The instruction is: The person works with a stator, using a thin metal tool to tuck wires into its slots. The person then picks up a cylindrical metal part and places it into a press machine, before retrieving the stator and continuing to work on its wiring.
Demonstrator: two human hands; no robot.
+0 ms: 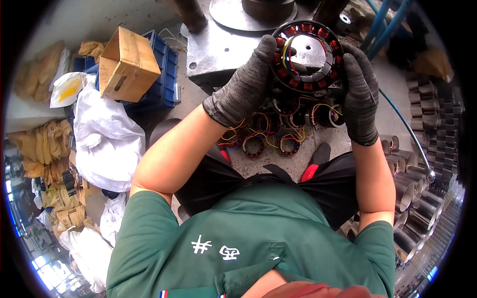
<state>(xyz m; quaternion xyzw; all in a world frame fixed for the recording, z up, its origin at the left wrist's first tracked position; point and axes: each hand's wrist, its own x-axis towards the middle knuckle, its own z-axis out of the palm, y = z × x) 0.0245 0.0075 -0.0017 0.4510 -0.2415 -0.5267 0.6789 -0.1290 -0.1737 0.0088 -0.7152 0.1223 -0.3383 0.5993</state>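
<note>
Between my two hands is a motor stator [318,78], a black ring with copper-red windings around it and yellow, blue and red wires looped inside. My left hand [241,87], in a dark grey glove, grips its left rim with the thumb up along the edge. My gloved right hand [361,94] is closed around the right rim. The stator is held up over the front of a metal machine base [213,52], whose plate shows through the ring's opening. Below it, several more wired stators [289,144] lie on the floor between my feet.
A round metal block [268,10] stands on the machine base. To the left are a cardboard box [126,64] on a blue crate [170,74], and white sacks [104,139]. Metal cylinders [405,191] are stacked at right, near a thin rod with a ball end [430,176].
</note>
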